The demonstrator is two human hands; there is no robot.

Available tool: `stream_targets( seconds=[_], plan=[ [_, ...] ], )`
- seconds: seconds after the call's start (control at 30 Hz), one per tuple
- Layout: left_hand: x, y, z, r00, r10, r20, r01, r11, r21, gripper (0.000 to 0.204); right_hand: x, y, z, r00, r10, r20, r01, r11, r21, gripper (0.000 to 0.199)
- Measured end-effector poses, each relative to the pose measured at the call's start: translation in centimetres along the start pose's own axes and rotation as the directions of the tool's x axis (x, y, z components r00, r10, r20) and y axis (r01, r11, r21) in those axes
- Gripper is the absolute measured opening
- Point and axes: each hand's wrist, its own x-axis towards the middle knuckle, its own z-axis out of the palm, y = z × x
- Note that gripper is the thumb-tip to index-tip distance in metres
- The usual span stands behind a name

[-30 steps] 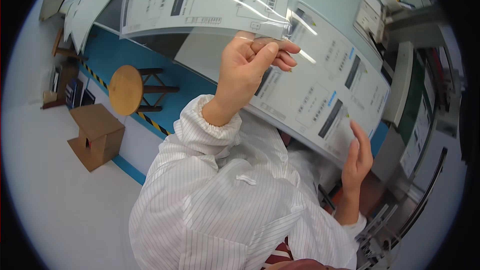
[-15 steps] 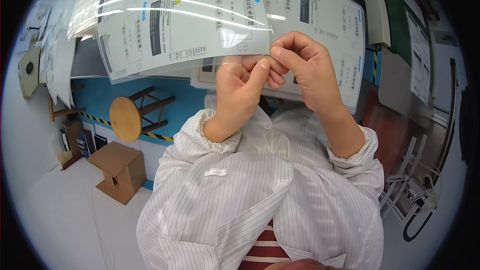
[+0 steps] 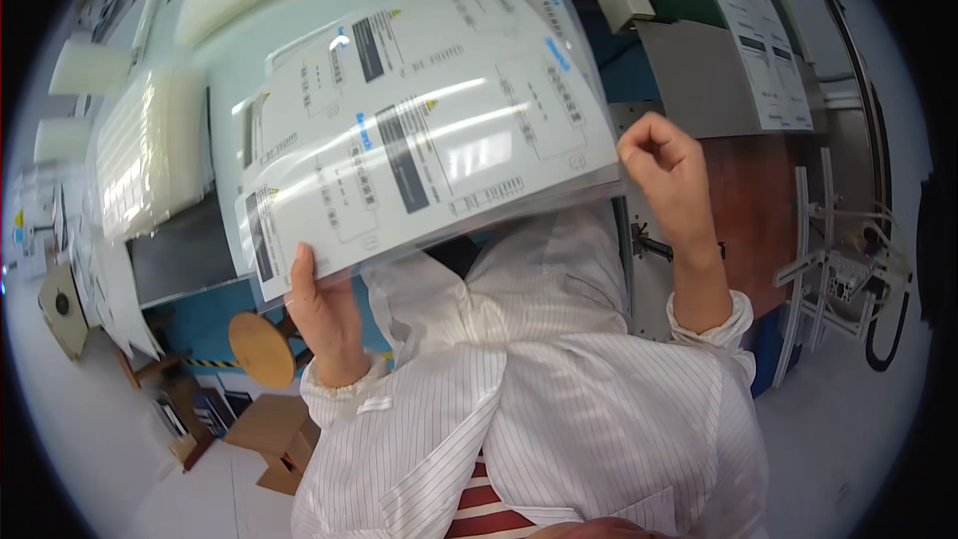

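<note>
A large glossy sheet [image 3: 454, 130] with printed label panels, blue marks and yellow triangles spans the space in front of my body. My left hand [image 3: 329, 324] grips its near left corner, thumb on top and the other fingers mostly hidden beneath. At the near right corner my right hand [image 3: 667, 175] is closed in a pinch on the sheet's edge. The sheet bows slightly and reflects light. Behind its far right side another printed sheet [image 3: 571, 15] shows, not quite lined up with it.
Stacks of clear film [image 3: 150, 155] lie on the pale table [image 3: 329, 0] at left. A metal plate [image 3: 689, 70] and a printed sheet [image 3: 763, 50] are at right. A round wooden stool [image 3: 261, 347] and cardboard box [image 3: 269, 434] stand lower left; a metal frame [image 3: 823, 269] stands right.
My hands, together at one corner of the sheet before, are now wide apart at its two near corners. The sheet has come lower and closer to me, and the view has shifted right.
</note>
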Motion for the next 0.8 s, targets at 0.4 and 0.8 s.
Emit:
stream_targets(
  seconds=[0.4, 0.8],
  plan=[
    [2.6, 0.8, -1.5, 0.998, 0.027, 0.05, -0.05, 0.843, 0.536, 0.023, -1.0, 4.3, -5.3, 0.9, -0.33, -0.286, -0.066, 0.545, -0.836, 0.014],
    [2.2, -0.7, -1.7, 0.997, 0.074, 0.004, -0.068, 0.895, 0.441, 0.021, 6.8, 15.5, -27.4, 0.841, -0.024, -0.54, -0.535, -0.182, -0.825, 0.052]
  ],
)
